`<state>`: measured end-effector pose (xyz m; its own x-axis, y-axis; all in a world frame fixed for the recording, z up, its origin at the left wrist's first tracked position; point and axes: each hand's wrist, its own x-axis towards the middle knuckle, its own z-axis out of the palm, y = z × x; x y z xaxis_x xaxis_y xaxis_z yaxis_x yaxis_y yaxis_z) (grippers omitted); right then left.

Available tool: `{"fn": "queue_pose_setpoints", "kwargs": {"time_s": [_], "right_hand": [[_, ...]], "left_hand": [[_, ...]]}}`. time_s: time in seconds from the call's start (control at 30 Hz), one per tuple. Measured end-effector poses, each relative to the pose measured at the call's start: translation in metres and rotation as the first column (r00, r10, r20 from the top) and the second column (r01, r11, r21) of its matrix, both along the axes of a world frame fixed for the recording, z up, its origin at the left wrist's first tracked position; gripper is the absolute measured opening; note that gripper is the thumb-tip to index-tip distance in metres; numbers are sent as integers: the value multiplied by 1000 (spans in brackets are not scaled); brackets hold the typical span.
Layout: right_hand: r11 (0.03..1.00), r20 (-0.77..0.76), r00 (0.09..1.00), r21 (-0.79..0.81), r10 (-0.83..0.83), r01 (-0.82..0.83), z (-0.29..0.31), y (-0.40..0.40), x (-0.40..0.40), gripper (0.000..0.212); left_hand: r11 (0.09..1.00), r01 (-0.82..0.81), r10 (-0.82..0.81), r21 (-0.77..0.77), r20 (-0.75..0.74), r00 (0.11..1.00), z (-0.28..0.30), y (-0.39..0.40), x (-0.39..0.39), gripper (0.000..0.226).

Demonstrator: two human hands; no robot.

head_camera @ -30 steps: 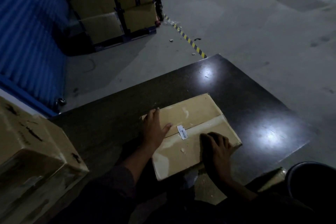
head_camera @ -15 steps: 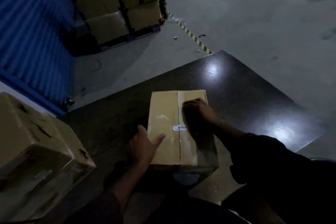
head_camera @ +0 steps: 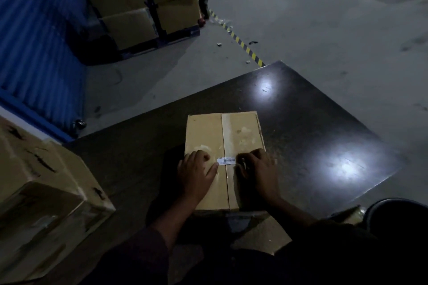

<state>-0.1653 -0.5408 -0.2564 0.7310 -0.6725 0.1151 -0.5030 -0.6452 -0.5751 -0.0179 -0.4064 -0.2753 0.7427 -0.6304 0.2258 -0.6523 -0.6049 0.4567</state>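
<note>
A closed cardboard box lies flat on a dark glossy table, its taped seam running away from me. A small white barcode label sits across the seam. My left hand rests flat on the left flap, thumb stretched toward the label. My right hand lies on the right flap with its fingers bent at the label's right end; the light is too dim to tell whether they pinch it.
A large cardboard carton stands at the left table edge. Stacked cartons on a dark rack stand at the back, beside a blue corrugated wall. A yellow-black floor stripe crosses grey concrete. A dark round bin sits lower right.
The box has been turned from slanted to seam pointing away from me. My right hand drew back from the far right flap to the label; my left hand moved onto the left flap.
</note>
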Motion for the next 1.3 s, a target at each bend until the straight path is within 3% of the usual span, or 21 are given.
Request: {"fn": "queue_pose_setpoints", "kwargs": {"time_s": [0.23,0.5,0.63,0.87,1.3], "right_hand": [[991,-39,999,-127,-33,28,-3,6,8,21],[992,28,992,-16,-121,121,-5,4,17,15],[994,33,994,-31,-107,108,-5,5,19,16],[993,23,993,24,-114,113,-3,2,20,11],[990,-34,993,-88,-111,108,-6,8,28,7]], "left_hand": [[998,34,-33,-56,17,999,-1,2,-2,25],[998,25,-25,-58,0,1000,3,2,-1,17],[995,1,-9,-100,-87,996,7,3,2,19],[995,6,-14,-96,-78,997,8,4,0,17],[992,20,-30,-128,-79,996,8,5,-1,16]]}}
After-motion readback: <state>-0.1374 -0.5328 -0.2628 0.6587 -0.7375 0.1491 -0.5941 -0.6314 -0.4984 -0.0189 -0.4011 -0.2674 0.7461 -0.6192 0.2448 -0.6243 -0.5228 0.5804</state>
